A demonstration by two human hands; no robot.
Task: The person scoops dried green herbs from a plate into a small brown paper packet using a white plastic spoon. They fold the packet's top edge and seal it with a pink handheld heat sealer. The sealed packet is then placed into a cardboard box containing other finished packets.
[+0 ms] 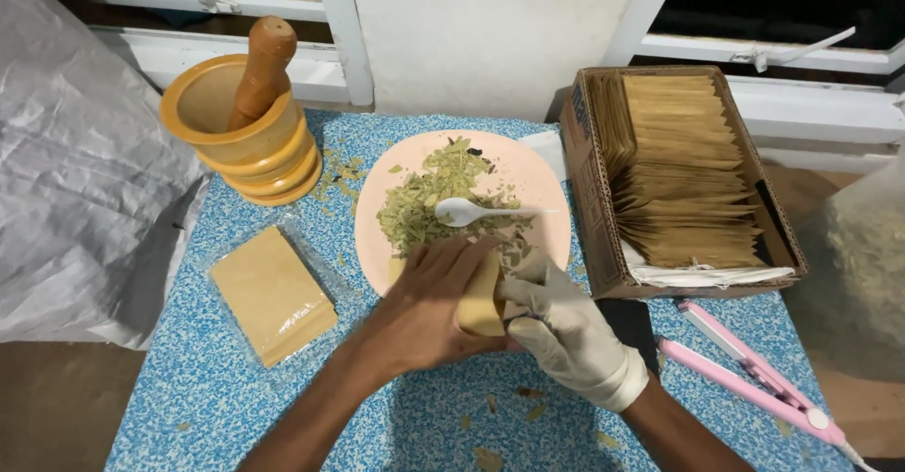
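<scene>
Head view, centre of frame: bare left hand (424, 307) and gloved right hand (566, 326), fingers of both closed around a tan paper pouch (483, 298) at the lower edge of a pink plate (537, 184). On the plate, dried leaves (429, 198) and a white spoon (467, 211). At upper left, mortar with pestle (245, 114); at right, box of pouches (679, 175) on the blue worktop (207, 387).

We find open tabletop (452, 415) along the near edge, with only a few dried leaf bits scattered there. To the left, the stack of pouches (271, 293) blocks the way, and the mortar (240, 128) stands behind it. The plate (528, 175) fills the middle. On the right, the cardboard box (603, 246) forms a wall, with the pink sealer (745, 368) lying just before it.
</scene>
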